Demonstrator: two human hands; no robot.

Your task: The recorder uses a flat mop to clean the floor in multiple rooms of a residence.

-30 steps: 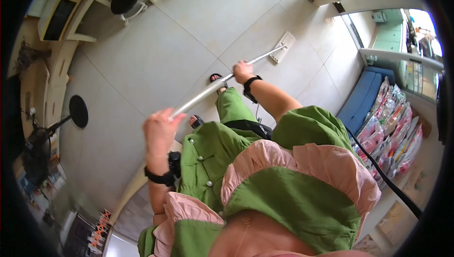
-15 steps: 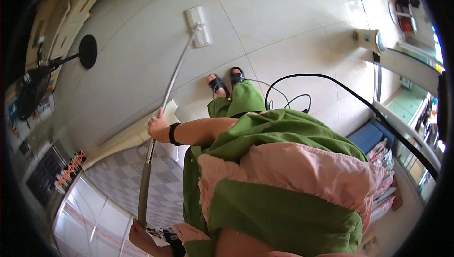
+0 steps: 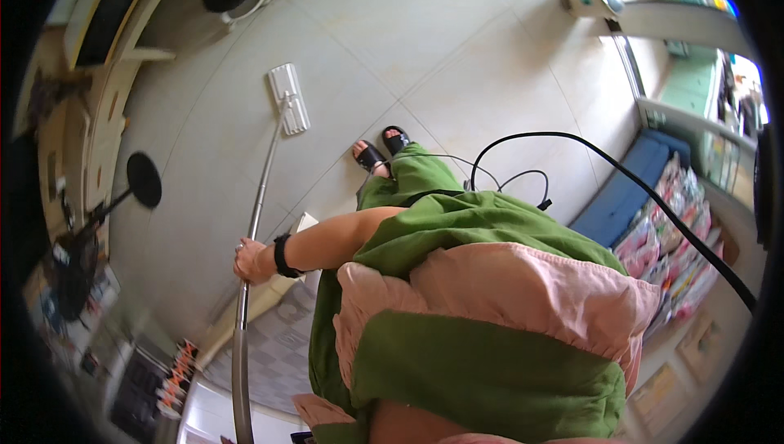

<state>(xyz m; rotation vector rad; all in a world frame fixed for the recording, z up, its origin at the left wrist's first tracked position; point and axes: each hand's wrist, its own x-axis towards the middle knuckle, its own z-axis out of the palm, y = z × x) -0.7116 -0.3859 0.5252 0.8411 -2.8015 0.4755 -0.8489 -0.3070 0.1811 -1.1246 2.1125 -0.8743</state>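
Note:
A flat mop reaches from the lower left up across the floor. Its white rectangular head (image 3: 290, 99) lies on the tiles, left of my feet. My right hand (image 3: 255, 262), with a black band at the wrist, reaches across to the left and is closed round the metal mop pole (image 3: 258, 207). Below that hand the thicker grey-brown handle (image 3: 240, 379) runs down to the lower edge. Only a sliver of my left hand (image 3: 227, 440) shows there, beside the handle's end; its fingers are cut off by the edge.
My feet in black sandals (image 3: 380, 150) stand on pale floor tiles. A black cable (image 3: 572, 135) arcs across the right. A standing fan (image 3: 73, 276) with round base (image 3: 144, 181) and cream furniture (image 3: 104, 142) are left. A blue seat (image 3: 629, 191) with plastic-wrapped goods (image 3: 665, 240) stands right.
The mop head has shifted left and nearer, and my right hand has come lower and left with the pole. My left hand has slipped almost out of view. The view has turned.

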